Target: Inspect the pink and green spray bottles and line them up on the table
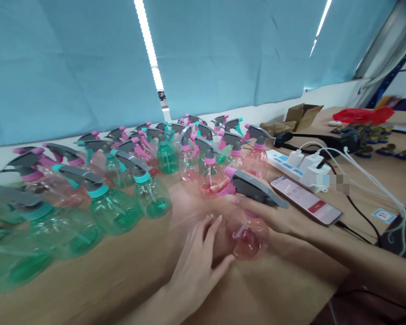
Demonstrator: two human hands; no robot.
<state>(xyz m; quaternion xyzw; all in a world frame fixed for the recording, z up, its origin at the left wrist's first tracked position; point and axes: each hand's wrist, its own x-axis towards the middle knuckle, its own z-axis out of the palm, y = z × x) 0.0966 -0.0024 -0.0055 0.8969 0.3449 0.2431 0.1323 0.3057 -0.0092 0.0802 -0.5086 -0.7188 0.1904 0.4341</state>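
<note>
A clear pink spray bottle [248, 241] with a grey and pink trigger head stands near the table's front edge, some red liquid in its base. My right hand [262, 211] is closed around its neck, just under the trigger head, with the fingertips reaching toward the pink trigger. Left of the bottle, my left hand [199, 257] is spread with the fingers stretched out. Its thumb tip lies close to the bottle's lower side; whether it touches I cannot tell. Behind my hands stands another pink spray bottle [209, 174], and a green spray bottle [152, 196] is to the left.
Several more green and pink spray bottles crowd the left and back of the table [128, 271]. At right lie a phone [306, 198], a white power strip [287, 166] with chargers and cables, and a black headset [348, 140]. An opened cardboard box [302, 122] sits farther back.
</note>
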